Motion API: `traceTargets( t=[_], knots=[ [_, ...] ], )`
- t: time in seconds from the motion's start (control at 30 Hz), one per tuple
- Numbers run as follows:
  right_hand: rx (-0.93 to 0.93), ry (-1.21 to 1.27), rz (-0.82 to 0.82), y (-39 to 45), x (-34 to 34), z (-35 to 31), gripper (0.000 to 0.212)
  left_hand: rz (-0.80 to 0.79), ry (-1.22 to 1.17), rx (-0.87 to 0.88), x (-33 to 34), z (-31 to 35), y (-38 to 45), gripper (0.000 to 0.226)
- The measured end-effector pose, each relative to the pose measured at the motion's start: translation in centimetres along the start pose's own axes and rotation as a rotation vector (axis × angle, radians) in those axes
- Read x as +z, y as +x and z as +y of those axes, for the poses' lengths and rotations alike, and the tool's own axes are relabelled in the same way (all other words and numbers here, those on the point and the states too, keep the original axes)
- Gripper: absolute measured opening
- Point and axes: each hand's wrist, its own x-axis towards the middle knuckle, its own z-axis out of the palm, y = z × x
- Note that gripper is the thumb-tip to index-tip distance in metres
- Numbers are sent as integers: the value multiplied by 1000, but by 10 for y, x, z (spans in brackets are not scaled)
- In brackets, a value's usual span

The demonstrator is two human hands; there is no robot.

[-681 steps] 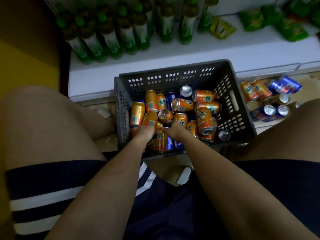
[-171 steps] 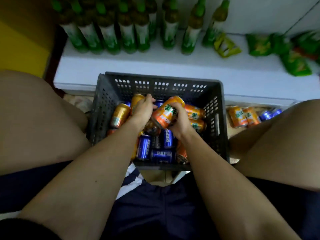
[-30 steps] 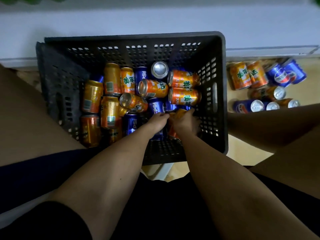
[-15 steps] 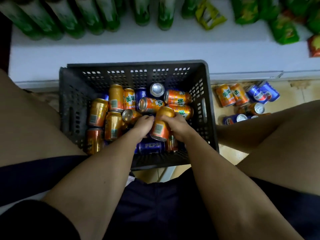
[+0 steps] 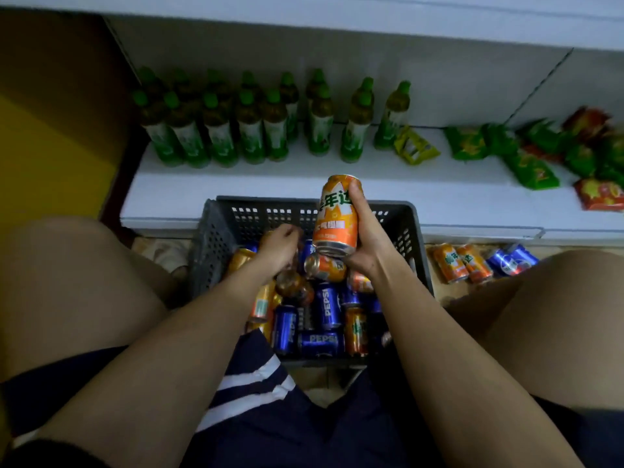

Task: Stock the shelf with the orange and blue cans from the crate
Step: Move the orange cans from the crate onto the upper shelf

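My right hand [image 5: 368, 241] grips an orange can [image 5: 336, 214] and holds it upright above the back of the dark grey crate [image 5: 216, 251], in front of the white shelf [image 5: 236, 184]. Lower in the crate, my left hand [image 5: 280, 246] has its fingers curled over the pile; whether it grips a can is hidden. Several orange cans [image 5: 326, 266] and blue Pepsi cans [image 5: 326, 307] lie jumbled in the crate between my knees. A blurred brownish can [image 5: 295, 285] sits just under my left wrist.
Green-capped bottles [image 5: 219, 136] stand in rows at the shelf's left. Green and red snack bags [image 5: 533, 157] lie at its right. On the floor right of the crate lie two orange cans [image 5: 466, 263] and blue cans [image 5: 510, 261]. A yellow wall [image 5: 50, 146] borders the left.
My right hand has lifted the orange can out of the pile and up toward the shelf. My left hand let go of it and stays in the crate. The view has tilted up.
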Motion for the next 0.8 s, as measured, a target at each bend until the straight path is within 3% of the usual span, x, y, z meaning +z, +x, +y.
traceTargets(
  t=[0.1, 0.27, 0.37, 0.57, 0.7, 0.8],
  knots=[
    [-70, -39, -83, -5, 39, -23, 56, 94, 99, 211, -48, 56, 2, 31],
    [-109, -138, -258, -18, 111, -73, 63, 291, 262, 556, -153, 161, -13, 22],
    [-209, -330, -294, -31, 159, -100, 71, 455, 420, 670, -215, 201, -30, 19],
    [-400, -555, -261, -41, 237, -137, 82, 723, 738, 686, -298, 223, -26, 27],
    [-492, -663, -229, -34, 267, -150, 54, 776, 849, 539, -330, 216, -2, 33],
    [-547, -708, -213, -21, 285, -157, 48, 774, 853, 460, -344, 216, 14, 39]
  ],
)
